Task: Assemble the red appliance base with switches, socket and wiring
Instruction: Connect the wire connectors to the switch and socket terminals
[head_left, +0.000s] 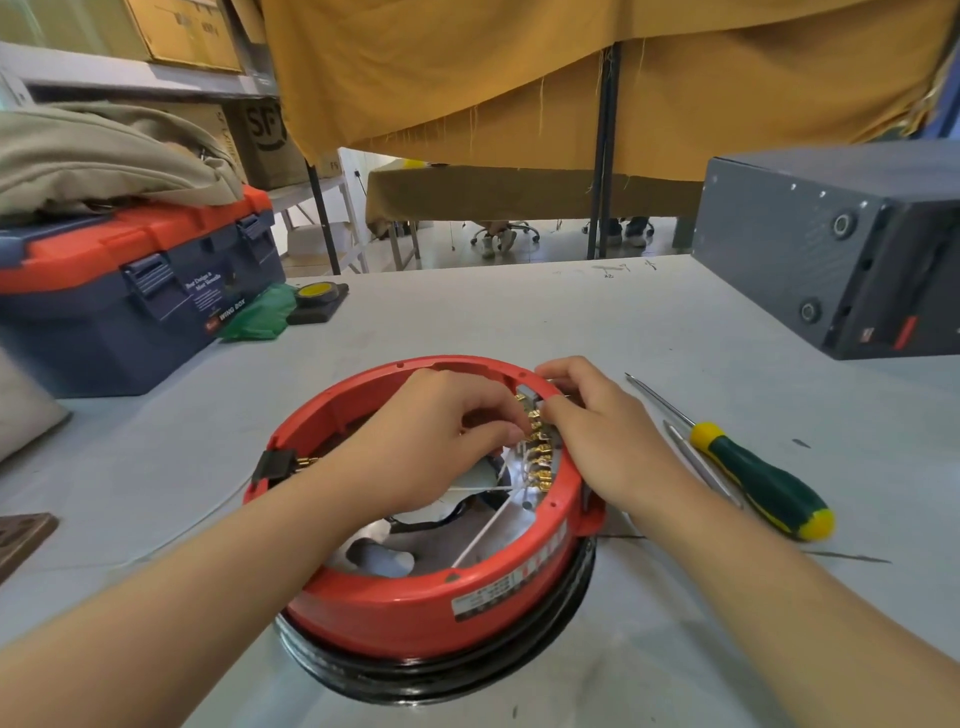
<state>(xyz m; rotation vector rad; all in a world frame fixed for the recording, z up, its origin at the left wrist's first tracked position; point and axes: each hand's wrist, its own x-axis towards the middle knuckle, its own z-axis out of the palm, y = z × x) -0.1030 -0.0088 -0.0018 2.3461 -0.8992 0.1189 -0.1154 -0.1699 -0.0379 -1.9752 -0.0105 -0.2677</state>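
While both hands crowded the red base mid-table, left hand pinching a brass terminal and right hand gripping the switch block, one slip prob. bent a tab or mis-seated wiring imo.

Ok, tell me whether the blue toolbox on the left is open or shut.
Shut. The toolbox has its orange lid down flat on the blue body, both blue latches lie folded over the front, and a beige bag rests on top.

Pretty bright, even light all over, with only soft shadows under the red base. Wide-angle lens bends everything near the edges, and the forearms at the bottom look stretched and a bit soft.
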